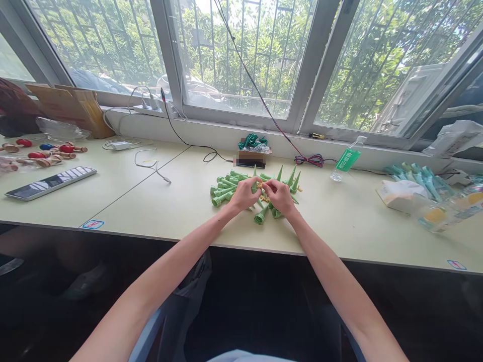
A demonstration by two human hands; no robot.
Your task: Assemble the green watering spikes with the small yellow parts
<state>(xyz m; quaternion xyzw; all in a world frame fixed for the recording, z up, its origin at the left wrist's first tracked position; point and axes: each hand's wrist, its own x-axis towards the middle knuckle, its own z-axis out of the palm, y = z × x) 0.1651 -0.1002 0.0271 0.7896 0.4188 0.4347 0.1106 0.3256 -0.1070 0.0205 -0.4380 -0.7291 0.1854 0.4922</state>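
Both of my hands meet over a pile of light green plastic cones [259, 217], hollow pointed pieces with ribbed round bases. My left hand [245, 195] is closed in a pinch at a small yellow piece [259, 185]. Opposite it, my right hand [279, 196] pinches at the same piece with thumb and forefinger. Its kind is too small to make out. More yellow bits [265, 199] lie just below, among the cones. Several cones stand with their tips up at the right; those at the left lie on their sides. My fingers hide the middle of the pile.
Behind the pile stands a small box [246, 144] with green material. A water bottle [346, 161] stands right of it; a tissue pack [400, 195] lies farther right. On the left are a phone [53, 184], a white cable [151, 165] and wooden toys with coloured balls [49, 153].
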